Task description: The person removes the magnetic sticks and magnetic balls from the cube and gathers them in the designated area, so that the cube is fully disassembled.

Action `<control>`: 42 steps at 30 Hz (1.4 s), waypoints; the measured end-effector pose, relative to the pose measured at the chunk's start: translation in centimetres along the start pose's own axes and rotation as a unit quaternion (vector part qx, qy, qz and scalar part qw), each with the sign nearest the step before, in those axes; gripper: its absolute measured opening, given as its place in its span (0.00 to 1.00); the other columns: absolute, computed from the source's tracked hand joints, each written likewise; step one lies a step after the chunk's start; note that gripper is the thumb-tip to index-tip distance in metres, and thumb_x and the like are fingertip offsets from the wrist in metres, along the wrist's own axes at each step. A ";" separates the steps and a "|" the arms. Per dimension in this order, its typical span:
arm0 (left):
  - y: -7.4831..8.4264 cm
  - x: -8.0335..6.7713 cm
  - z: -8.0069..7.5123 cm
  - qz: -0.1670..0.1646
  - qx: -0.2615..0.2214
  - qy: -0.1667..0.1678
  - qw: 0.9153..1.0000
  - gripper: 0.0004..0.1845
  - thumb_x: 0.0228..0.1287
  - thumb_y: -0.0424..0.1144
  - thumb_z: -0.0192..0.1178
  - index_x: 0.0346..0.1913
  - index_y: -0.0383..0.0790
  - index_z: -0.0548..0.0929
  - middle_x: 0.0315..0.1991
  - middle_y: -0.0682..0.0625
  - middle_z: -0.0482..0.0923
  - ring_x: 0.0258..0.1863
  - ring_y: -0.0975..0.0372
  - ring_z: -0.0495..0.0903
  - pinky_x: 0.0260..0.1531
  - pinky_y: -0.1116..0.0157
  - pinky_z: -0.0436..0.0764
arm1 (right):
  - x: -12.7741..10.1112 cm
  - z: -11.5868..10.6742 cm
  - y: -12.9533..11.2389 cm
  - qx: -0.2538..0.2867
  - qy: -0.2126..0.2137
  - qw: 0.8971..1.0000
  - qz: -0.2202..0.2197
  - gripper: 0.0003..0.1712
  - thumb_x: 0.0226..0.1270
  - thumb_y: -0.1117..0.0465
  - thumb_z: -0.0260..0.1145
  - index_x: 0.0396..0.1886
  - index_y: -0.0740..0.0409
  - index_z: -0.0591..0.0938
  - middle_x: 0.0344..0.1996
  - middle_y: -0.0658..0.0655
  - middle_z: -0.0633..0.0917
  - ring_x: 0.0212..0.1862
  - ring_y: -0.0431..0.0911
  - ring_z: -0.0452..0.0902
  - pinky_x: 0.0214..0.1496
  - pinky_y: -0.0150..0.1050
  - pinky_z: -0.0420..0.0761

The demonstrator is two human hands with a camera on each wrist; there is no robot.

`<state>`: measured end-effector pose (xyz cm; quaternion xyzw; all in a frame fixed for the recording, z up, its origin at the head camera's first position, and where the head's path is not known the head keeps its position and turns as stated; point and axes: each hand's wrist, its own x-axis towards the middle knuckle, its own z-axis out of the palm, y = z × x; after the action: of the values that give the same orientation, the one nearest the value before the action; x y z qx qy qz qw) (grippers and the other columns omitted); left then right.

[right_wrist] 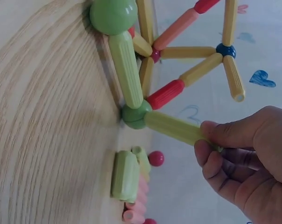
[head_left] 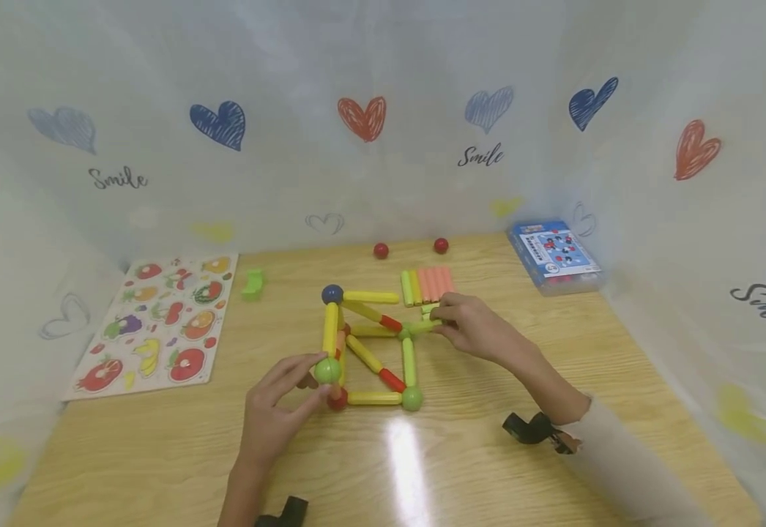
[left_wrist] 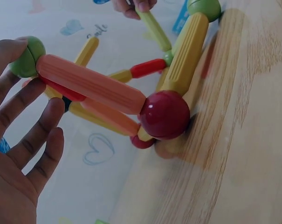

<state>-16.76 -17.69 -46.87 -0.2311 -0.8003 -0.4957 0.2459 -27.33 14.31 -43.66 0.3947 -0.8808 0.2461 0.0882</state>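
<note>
A frame of yellow, red and orange rods [head_left: 366, 351] joined by balls stands mid-table. My left hand [head_left: 317, 376] pinches the raised green ball [head_left: 327, 371] at the frame's near-left corner. In the left wrist view the fingers [left_wrist: 33, 135] spread beside that green ball [left_wrist: 29, 58], from which an orange rod [left_wrist: 89, 84] runs to a red ball [left_wrist: 165, 114] on the table. My right hand [head_left: 445, 318] pinches the end of a light green rod [head_left: 422, 326] stuck to a green ball [head_left: 404, 334]. The right wrist view shows the hand [right_wrist: 206, 137], the rod [right_wrist: 175, 127] and the ball [right_wrist: 135, 114].
Spare green and orange rods [head_left: 428, 284] lie in a row behind the frame, with two red balls [head_left: 381, 251] [head_left: 441, 245] farther back. A blue box [head_left: 553, 255] sits back right, a fruit puzzle board [head_left: 159, 322] left, a green piece [head_left: 252, 284] beside it. Printed cloth walls enclose the table.
</note>
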 end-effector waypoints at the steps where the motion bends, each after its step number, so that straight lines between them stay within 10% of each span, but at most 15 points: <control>1: 0.3 0.1 -0.1 0.002 -0.001 0.001 1.000 0.26 0.42 0.26 0.71 0.50 0.40 0.81 0.46 0.50 0.79 0.31 0.62 0.76 0.33 0.72 0.77 | 0.0 0.1 0.0 0.003 0.001 1.000 -0.001 0.08 0.52 0.68 0.70 0.35 0.63 0.85 0.26 0.49 0.75 0.25 0.37 0.67 0.24 0.27 0.72; 17: 2.5 1.1 -0.8 0.012 0.014 0.019 1.000 0.27 0.35 0.22 0.72 0.47 0.35 0.82 0.42 0.45 0.79 0.29 0.59 0.75 0.33 0.72 0.75 | -1.1 2.1 -0.4 -0.001 0.064 0.997 0.038 0.09 0.52 0.65 0.71 0.35 0.61 0.85 0.26 0.49 0.77 0.25 0.36 0.70 0.26 0.26 0.74; 25: 1.2 0.6 -0.5 0.005 0.021 0.016 1.000 0.29 0.36 0.24 0.72 0.49 0.38 0.82 0.45 0.48 0.78 0.29 0.61 0.76 0.33 0.73 0.75 | -1.0 -0.4 4.2 0.012 0.186 0.966 0.179 0.12 0.56 0.65 0.67 0.41 0.63 0.83 0.33 0.54 0.80 0.31 0.44 0.81 0.33 0.32 0.81; 31: -0.3 -0.1 -0.4 -0.002 0.032 0.011 0.999 0.29 0.38 0.27 0.73 0.50 0.43 0.81 0.47 0.52 0.78 0.30 0.63 0.76 0.33 0.72 0.75 | -0.6 0.5 7.9 -0.025 0.147 0.961 0.234 0.14 0.59 0.68 0.63 0.44 0.69 0.81 0.35 0.61 0.79 0.35 0.50 0.79 0.37 0.40 0.81; 42: 2.6 1.2 -0.7 0.017 0.022 0.017 0.999 0.27 0.35 0.22 0.71 0.47 0.35 0.82 0.43 0.46 0.79 0.28 0.61 0.75 0.33 0.76 0.74 | -0.8 3.1 10.9 -0.036 0.089 0.960 0.264 0.12 0.58 0.66 0.65 0.43 0.64 0.82 0.38 0.62 0.82 0.42 0.54 0.78 0.45 0.46 0.77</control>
<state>-15.94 -17.10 -44.10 -0.2305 -0.8024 -0.4781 0.2729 -34.76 19.43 -50.58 0.1215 -0.9506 0.2625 0.1123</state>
